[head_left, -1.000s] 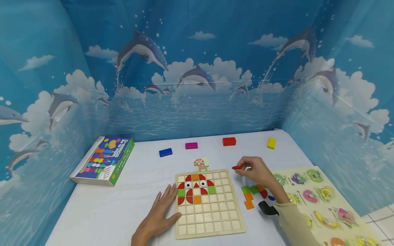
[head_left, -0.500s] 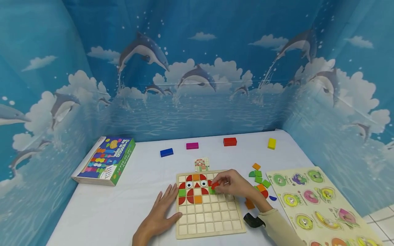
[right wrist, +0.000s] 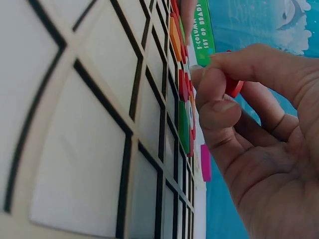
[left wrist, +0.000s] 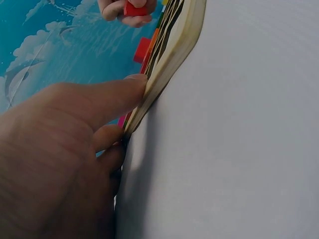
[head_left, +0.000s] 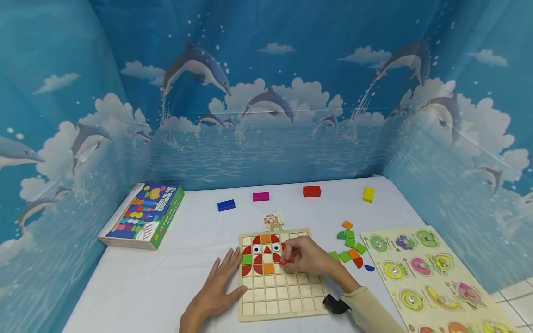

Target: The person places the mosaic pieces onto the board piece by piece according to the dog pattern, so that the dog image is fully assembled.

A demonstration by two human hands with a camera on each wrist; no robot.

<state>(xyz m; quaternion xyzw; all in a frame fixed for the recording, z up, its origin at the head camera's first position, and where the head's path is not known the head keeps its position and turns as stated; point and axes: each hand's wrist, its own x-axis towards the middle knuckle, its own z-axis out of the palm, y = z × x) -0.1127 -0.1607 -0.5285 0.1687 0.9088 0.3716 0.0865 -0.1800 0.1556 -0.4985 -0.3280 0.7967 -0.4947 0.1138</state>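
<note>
A wooden grid board (head_left: 270, 309) lies on the white table, with red, orange, green and eye-marked tiles in its upper cells. My left hand (head_left: 214, 291) rests flat along the board's left edge, fingers straight. In the left wrist view its thumb (left wrist: 117, 97) touches the board's side. Over the right part of the tile pattern, my right hand (head_left: 307, 256) pinches a red tile (right wrist: 234, 87) between thumb and fingers. The fingers hide most of that tile and the cells beneath them. Whether the tile touches the board I cannot tell.
Loose green tiles (head_left: 344, 256), with orange, red and blue ones, lie right of the board. Beside them is a fruit puzzle board (head_left: 393, 296). A pattern card (head_left: 273, 222) lies behind the grid. Blue (head_left: 226, 205), magenta, red and yellow blocks line the back; a toy box (head_left: 143, 215) stands left.
My right hand has carried the red tile leftward from beyond the board's right side to over the pattern, then slightly further left and nearer. My left hand has stayed at the board's edge.
</note>
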